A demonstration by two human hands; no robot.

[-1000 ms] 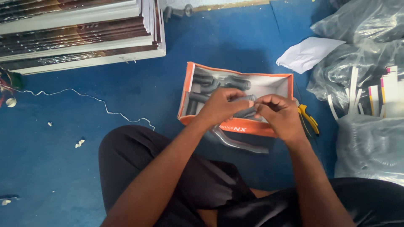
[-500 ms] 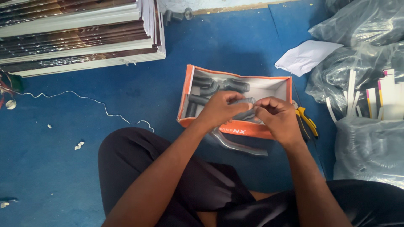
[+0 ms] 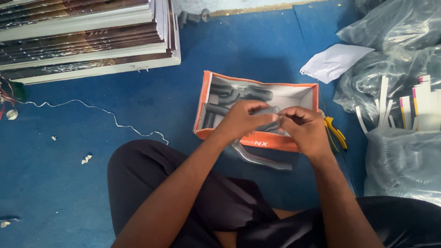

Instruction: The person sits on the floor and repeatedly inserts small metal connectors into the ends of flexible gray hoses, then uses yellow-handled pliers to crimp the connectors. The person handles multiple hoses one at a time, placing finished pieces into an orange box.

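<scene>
Both hands meet over the near edge of the open orange-and-white cardboard box (image 3: 257, 140), and between them sits a short grey corrugated plastic tube (image 3: 271, 111). The left hand (image 3: 243, 120) curls its fingers around the tube's left part, while the right hand (image 3: 305, 128) pinches the right end with fingertips drawn together. The tube lies roughly left to right, its long axis running from one hand to the other, so each hand has one end and neither is clearly nearer. Inside the box, further grey tube pieces (image 3: 229, 94) lie loosely toward the far left corner. Just near of the box, on the blue floor (image 3: 138, 105), rests a longer curved grey corrugated hose (image 3: 262, 158), touching the box front. Right of the box lie yellow-handled pliers (image 3: 335, 133), and beyond them clear plastic bags of coiled hose (image 3: 399, 165). Far left stands a stack of flat white-edged panels (image 3: 87, 41).
</scene>
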